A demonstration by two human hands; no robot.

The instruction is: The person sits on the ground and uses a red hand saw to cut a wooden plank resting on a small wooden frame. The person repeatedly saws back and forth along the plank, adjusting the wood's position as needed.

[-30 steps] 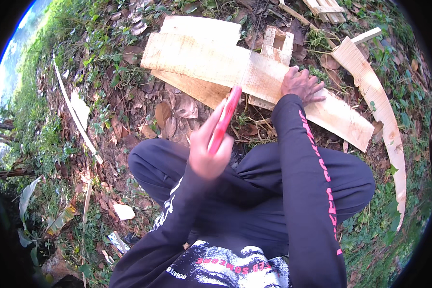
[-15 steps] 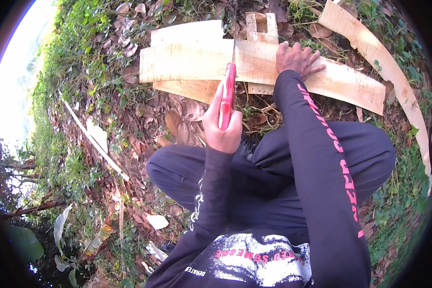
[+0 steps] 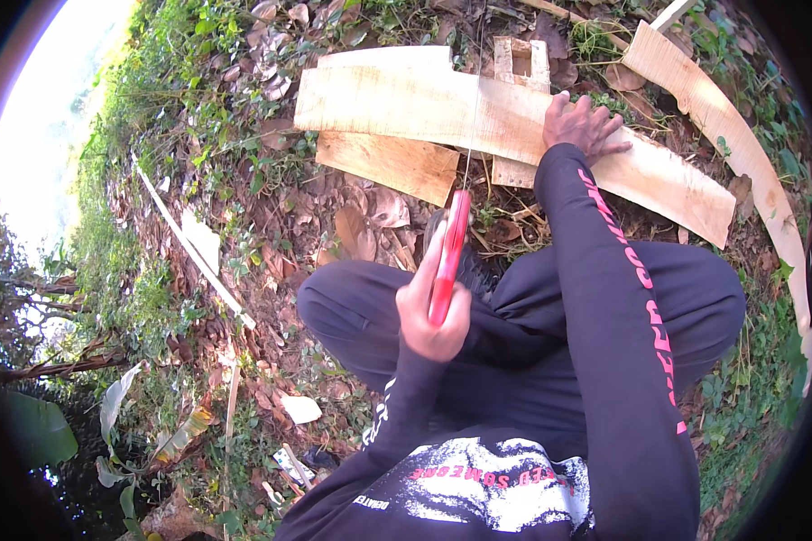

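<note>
Whitish narrow strip (image 3: 216, 281) lies on leafy ground (image 3: 280, 212), well apart to the left of the long pale board (image 3: 379, 101). Under the left half of this board, a shorter plank (image 3: 383, 164) comes out at the near side. Also on the board's near side is the left hand (image 3: 421, 311), its grip closed around a red-handled handsaw (image 3: 451, 245), whose thin blade (image 3: 468, 165) runs across the middle of the board. Beyond the board's far edge, slightly to the right of the blade, is a wooden frame (image 3: 539, 65) with a rectangular opening. The right hand (image 3: 582, 126) rests on the right half of the board, fingers spread, its grip wide. To the right of the board lies a long curved plank (image 3: 740, 137).
</note>
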